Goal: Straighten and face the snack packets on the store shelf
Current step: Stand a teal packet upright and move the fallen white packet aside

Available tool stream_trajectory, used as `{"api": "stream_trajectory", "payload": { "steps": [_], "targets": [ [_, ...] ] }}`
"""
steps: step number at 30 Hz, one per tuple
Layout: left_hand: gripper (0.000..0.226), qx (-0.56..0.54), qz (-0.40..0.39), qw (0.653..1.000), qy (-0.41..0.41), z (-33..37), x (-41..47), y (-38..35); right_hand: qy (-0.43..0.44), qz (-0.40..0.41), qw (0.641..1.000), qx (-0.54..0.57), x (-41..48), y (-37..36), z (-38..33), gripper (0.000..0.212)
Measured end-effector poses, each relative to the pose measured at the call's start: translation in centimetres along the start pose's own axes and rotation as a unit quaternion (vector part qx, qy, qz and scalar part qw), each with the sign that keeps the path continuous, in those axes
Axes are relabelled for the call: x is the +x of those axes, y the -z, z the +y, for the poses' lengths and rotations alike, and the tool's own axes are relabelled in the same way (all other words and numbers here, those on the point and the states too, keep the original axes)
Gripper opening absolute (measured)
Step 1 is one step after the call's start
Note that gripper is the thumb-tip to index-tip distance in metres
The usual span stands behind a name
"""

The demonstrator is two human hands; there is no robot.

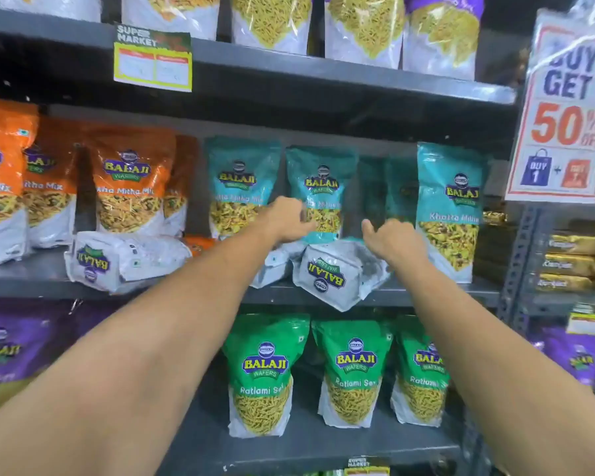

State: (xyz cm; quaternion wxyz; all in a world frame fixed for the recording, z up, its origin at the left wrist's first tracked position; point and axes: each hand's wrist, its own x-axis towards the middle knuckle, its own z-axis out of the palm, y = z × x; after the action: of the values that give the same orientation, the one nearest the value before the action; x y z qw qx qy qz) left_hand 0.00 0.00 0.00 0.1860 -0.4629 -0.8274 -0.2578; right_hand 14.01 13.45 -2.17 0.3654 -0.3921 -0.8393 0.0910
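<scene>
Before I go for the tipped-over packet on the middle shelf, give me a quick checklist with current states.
1. Left hand free: cannot tell; fingers curled against the upright teal packet.
2. Right hand free: cannot tell; loosely curled above the fallen packet, grip hidden.
3. Fallen packet secure on the middle shelf: not ok; it lies logo upside down, corner overhanging the edge.
4. Standing room behind it: ok; dark gap between the teal packets.
5. Other fallen packet at left: not ok; lying on its side.
6. Green packets below faced: ok.

Both arms outstretched; left hand (pixel 285 218), right hand (pixel 392 240) loosely curled.
</scene>
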Motion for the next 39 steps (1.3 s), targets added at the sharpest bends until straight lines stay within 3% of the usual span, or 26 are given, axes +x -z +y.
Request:
{"api": "stream_trajectory", "payload": {
  "steps": [2,5,7,9,13,17,20,23,25,30,32,35,39],
  "targets": [
    [0.038,-0.014,-0.06,0.998,0.019,1.1,0.6,-1.0,-0.048,-0.073,0.996,-0.018,-0.3,-0.1,1.1,0.07],
    [0.038,0.028,-0.197,0.979,0.053,2.8,1.6,-2.1,-0.17,-0.225,0.949,0.142,-0.7,-1.0,1.9,0.078],
    [0.031,0.015,-0.285,0.954,0.091,3.2,2.3,-1.8,-0.203,-0.243,0.914,0.252,-0.5,-1.4,2.2,0.086],
    [0.043,-0.001,-0.353,0.925,0.139,3.2,2.6,-1.5,-0.222,-0.253,0.875,0.348,-0.6,-1.7,2.8,0.077],
    [0.054,-0.064,-0.375,0.908,0.174,3.3,2.8,-1.9,-0.25,-0.272,0.815,0.446,-1.1,-1.7,3.8,0.065],
    [0.073,-0.09,-0.374,0.909,0.161,3.4,2.9,-1.8,-0.238,-0.302,0.808,0.446,-1.9,-1.1,4.2,0.052],
    [0.077,-0.153,-0.395,0.887,0.185,3.2,2.4,-1.7,-0.227,-0.271,0.828,0.435,-2.4,-0.7,4.8,0.05],
    [0.044,-0.207,-0.416,0.858,0.218,2.9,1.6,-2.1,-0.202,-0.227,0.848,0.435,-2.9,-0.5,5.1,0.038],
    [0.042,-0.231,-0.391,0.868,0.203,2.7,1.2,-2.3,-0.185,-0.188,0.85,0.456,-3.1,-0.4,5.0,0.032],
    [0.083,-0.304,-0.279,0.902,0.124,2.8,0.4,-1.6,-0.084,-0.08,0.902,0.415,-2.5,0.9,4.6,0.068],
    [0.103,-0.304,-0.202,0.927,0.09,3.1,0.3,-1.6,-0.055,-0.06,0.9,0.427,-1.9,1.0,4.9,0.071],
    [0.106,-0.301,-0.098,0.948,0.037,3.6,0.5,-2.6,-0.013,-0.038,0.893,0.448,-0.5,0.9,5.5,0.073],
    [0.115,-0.276,-0.011,0.96,0.052,4.0,0.9,-4.6,0.027,-0.055,0.894,0.444,1.6,0.2,6.1,0.071]
  ]
}}
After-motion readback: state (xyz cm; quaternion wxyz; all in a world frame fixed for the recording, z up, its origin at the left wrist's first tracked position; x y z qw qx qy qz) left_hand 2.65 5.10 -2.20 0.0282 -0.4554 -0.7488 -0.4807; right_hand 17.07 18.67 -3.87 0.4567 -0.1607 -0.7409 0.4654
